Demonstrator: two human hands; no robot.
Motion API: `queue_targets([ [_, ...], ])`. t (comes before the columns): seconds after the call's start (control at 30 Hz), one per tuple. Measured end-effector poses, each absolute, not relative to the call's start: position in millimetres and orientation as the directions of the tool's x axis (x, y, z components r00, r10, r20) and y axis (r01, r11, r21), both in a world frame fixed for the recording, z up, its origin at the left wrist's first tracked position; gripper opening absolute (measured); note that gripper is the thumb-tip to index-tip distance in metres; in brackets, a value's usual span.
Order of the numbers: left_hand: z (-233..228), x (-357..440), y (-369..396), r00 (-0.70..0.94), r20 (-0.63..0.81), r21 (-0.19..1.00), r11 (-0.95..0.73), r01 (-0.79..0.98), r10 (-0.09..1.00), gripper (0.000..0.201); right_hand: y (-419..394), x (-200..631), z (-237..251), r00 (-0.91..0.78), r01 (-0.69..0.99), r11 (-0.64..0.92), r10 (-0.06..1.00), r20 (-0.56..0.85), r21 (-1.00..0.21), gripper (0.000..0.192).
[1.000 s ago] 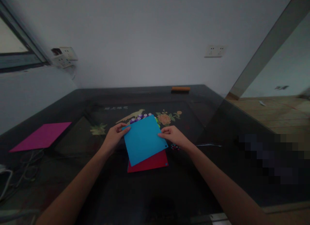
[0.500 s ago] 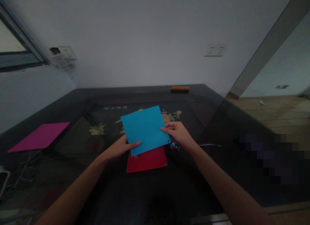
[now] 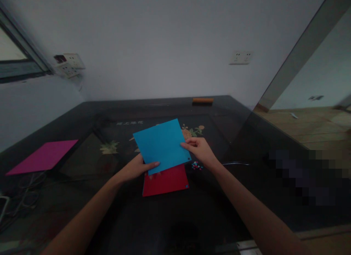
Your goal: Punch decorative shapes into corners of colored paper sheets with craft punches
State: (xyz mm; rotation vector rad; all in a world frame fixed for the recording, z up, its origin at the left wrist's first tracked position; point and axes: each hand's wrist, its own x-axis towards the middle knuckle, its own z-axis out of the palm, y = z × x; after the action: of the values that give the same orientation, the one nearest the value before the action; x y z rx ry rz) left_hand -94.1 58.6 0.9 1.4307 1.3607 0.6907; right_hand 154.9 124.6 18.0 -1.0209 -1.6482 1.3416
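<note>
Square blue sheet [image 3: 161,145], flat and uncreased, small hole near one corner.

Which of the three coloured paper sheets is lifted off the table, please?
The blue sheet, held by both hands; the red sheet and magenta sheet lie flat.

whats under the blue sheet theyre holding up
A red sheet lies on the table below the blue sheet, which both the left hand and right hand hold. Its far part is covered, and so is whatever lies beyond it.
</note>
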Motion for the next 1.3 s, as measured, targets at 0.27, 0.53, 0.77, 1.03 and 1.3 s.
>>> queue_targets([
  [0.27, 3.2, -94.0, 67.3, -0.07, -0.086, 0.981, 0.097, 0.166, 0.994, 0.03, 136.9, 158.3, 8.0, -0.356, 0.113, 0.212, 0.921, 0.159, -0.971, 0.031],
  [0.53, -4.8, -98.8, 73.0, -0.122, -0.079, 0.995, 0.086, 0.052, 0.989, 0.029, 144.4, 160.0, -12.2, -0.316, 0.434, 0.28, 0.937, 0.147, -0.856, 0.023],
  [0.77, 0.4, -91.7, 67.7, -0.113, -0.095, 0.993, 0.101, 0.054, 0.989, 0.026, 156.7, 142.1, -14.4, -0.262, 0.688, 0.266, 0.959, 0.111, -0.675, 0.017],
  [1.03, 6.3, -87.4, 66.4, -0.161, -0.096, 0.993, 0.105, 0.049, 0.982, 0.026, 153.2, 111.5, -10.7, -0.286, 0.838, 0.296, 0.954, 0.093, -0.458, 0.04],
  [1.3, 12.9, -85.6, 63.4, -0.163, -0.077, 0.992, 0.092, 0.088, 0.984, 0.027, 148.4, 107.0, -14.4, -0.268, 0.874, 0.287, 0.958, 0.102, -0.393, 0.034],
])
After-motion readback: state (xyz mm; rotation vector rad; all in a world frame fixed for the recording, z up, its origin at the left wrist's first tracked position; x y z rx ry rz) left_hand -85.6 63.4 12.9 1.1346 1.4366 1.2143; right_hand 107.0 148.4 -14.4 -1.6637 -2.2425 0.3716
